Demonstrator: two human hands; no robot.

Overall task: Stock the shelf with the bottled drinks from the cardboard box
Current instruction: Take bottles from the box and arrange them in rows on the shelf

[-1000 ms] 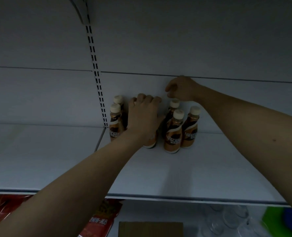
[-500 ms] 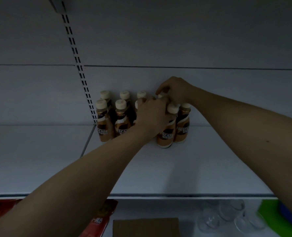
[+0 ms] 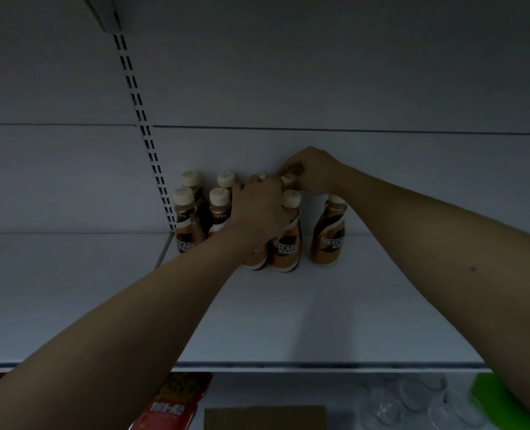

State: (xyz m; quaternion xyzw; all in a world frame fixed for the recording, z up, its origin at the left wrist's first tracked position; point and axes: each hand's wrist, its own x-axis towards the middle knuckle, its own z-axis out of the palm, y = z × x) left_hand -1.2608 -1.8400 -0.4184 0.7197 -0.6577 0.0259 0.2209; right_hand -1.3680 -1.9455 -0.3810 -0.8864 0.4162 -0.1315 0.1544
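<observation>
Several brown coffee bottles (image 3: 287,240) with cream caps stand in two rows at the back of the white shelf (image 3: 304,315). My left hand (image 3: 257,212) is wrapped round a front-row bottle, hiding most of it. My right hand (image 3: 311,172) reaches over and pinches the cap of a back-row bottle (image 3: 289,179). One bottle (image 3: 328,234) stands a little apart at the right end. The cardboard box (image 3: 265,417) shows below the shelf at the bottom edge.
A slotted upright rail (image 3: 145,135) runs down the back wall left of the bottles. On the lower shelf lie red snack packets (image 3: 176,401), clear glasses (image 3: 412,401) and a green item (image 3: 493,398).
The view shifted, so the bottles sit more central. My left hand moved right from the left group onto a front-row bottle. The right-end bottle now stands apart from its neighbour.
</observation>
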